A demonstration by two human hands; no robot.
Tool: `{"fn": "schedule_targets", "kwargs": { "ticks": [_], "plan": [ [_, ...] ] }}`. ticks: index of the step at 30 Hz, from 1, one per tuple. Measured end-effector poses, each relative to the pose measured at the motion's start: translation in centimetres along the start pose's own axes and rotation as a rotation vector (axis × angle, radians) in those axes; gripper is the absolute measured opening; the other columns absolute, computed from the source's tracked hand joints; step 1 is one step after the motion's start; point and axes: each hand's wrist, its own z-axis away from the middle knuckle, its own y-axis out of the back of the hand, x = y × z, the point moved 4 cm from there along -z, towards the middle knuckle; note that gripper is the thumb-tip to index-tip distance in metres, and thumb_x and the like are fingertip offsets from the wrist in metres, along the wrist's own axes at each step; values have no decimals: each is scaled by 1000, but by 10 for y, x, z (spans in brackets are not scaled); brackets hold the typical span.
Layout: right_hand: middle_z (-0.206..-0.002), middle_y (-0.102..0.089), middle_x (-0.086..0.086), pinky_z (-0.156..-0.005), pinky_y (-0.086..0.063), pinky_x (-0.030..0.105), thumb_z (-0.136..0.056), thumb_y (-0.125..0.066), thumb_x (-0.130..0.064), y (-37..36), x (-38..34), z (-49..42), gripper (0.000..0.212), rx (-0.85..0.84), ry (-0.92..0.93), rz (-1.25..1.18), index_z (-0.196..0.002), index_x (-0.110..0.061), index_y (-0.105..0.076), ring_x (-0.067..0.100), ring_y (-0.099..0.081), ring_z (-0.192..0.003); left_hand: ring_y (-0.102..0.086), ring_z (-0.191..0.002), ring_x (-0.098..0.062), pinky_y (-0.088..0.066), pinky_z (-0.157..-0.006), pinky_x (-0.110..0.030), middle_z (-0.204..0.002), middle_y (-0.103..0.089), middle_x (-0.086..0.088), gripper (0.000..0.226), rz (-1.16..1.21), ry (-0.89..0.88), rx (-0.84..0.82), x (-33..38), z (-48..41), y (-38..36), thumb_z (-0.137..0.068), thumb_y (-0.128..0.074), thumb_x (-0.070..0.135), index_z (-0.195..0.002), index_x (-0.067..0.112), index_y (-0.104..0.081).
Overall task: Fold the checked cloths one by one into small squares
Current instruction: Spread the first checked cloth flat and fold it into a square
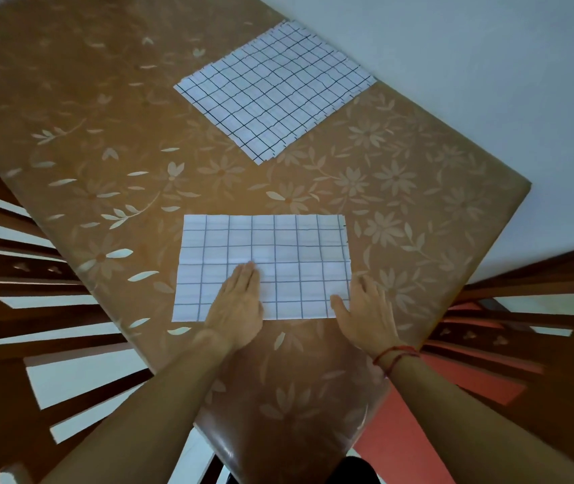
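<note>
A white cloth with a dark check (278, 249) lies flat as a rectangle on the table near me. My left hand (240, 302) presses flat on its lower middle, fingers straight and together. My right hand (365, 309) rests at the cloth's lower right corner, thumb on the cloth, fingers along its right edge on the table. A stack of several spread checked cloths (275, 89) lies at the far side of the table, apart from both hands.
The table (121, 151) has a glossy brown cover with pale flowers. Dark wooden chairs stand at the left (16, 281) and the right (523, 316). A pale wall (488, 82) runs behind the table's far right edge.
</note>
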Motion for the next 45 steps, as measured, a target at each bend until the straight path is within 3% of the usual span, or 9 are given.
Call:
{"fn": "schedule_targets", "kwargs": {
  "ticks": [8, 13, 16, 19, 22, 29, 34, 39, 45],
  "plan": [
    [-103, -59, -1, -88, -45, 37, -82, -45, -50, 4, 3, -51, 40, -59, -157, -326, -108, -23, -57, 22, -52, -100, 11, -149, -18, -5, -122, -35, -162, 13, -6, 65, -28, -22, -91, 3, -21, -10, -102, -34, 22, -154, 8, 3],
    [-75, -60, -7, -56, -36, 23, -91, -49, -36, 12, -1, -69, 23, -64, -279, -542, -88, -18, -62, 13, -56, -72, 13, -148, -17, -5, -122, -35, -162, 14, -5, 64, -5, -26, -94, 1, -22, -13, -102, -33, 21, -154, 9, 2],
    [-71, -61, -3, -59, -42, 27, -89, -51, -36, 12, 1, -78, 26, -79, -377, -654, -83, -14, -64, 15, -56, -68, 13, -148, -16, -3, -122, -34, -161, 15, -4, 64, 0, -23, -90, 1, -22, -14, -102, -33, 21, -154, 9, 2],
    [-64, -51, 1, -64, -44, 31, -83, -57, -33, 11, 3, -84, 32, -52, -472, -777, -70, -4, -57, 18, -48, -63, 12, -149, -16, -3, -122, -33, -162, 13, -3, 65, 27, -23, -78, 1, -23, -14, -101, -35, 20, -154, 9, 0],
    [-54, -41, 0, -58, -38, 31, -80, -62, -28, 12, 2, -88, 34, -48, -522, -854, -55, -15, -43, 18, -40, -55, 9, -149, -16, -4, -122, -33, -162, 9, -3, 64, 44, -25, -70, -1, -23, -15, -100, -37, 19, -154, 9, -3],
    [-62, -52, 5, -57, -60, 44, -62, -67, -29, 15, 8, -95, 18, -102, -626, -1008, -67, -16, -56, 18, -53, -56, 9, -149, -16, -6, -122, -34, -162, 10, -2, 65, 40, -23, -56, -3, -23, -18, -100, -38, 19, -154, 10, -2],
    [-59, -49, 3, -52, -48, 26, -78, -66, -19, 13, 10, -91, 14, -166, -673, -1067, -72, -11, -56, 15, -48, -50, 9, -149, -16, -5, -122, -33, -162, 10, -2, 65, 40, -21, -46, -1, -24, -17, -101, -37, 19, -154, 9, -2],
    [-80, -61, 12, -67, -51, 43, -64, -81, -33, 10, 9, -89, 38, -216, -688, -1066, -85, -6, -64, 26, -57, -73, 10, -149, -15, -4, -122, -33, -162, 10, -1, 63, 53, -28, -53, -3, -23, -15, -101, -36, 19, -154, 11, -2],
    [-68, -64, 10, -54, -44, 30, -77, -77, -12, 13, 10, -80, 16, -164, -597, -1013, -68, -9, -64, 23, -57, -59, 7, -149, -15, -9, -122, -35, -163, 6, -3, 66, 93, -49, -14, -3, -23, -11, -99, -40, 17, -154, 9, -5]
  ]
}}
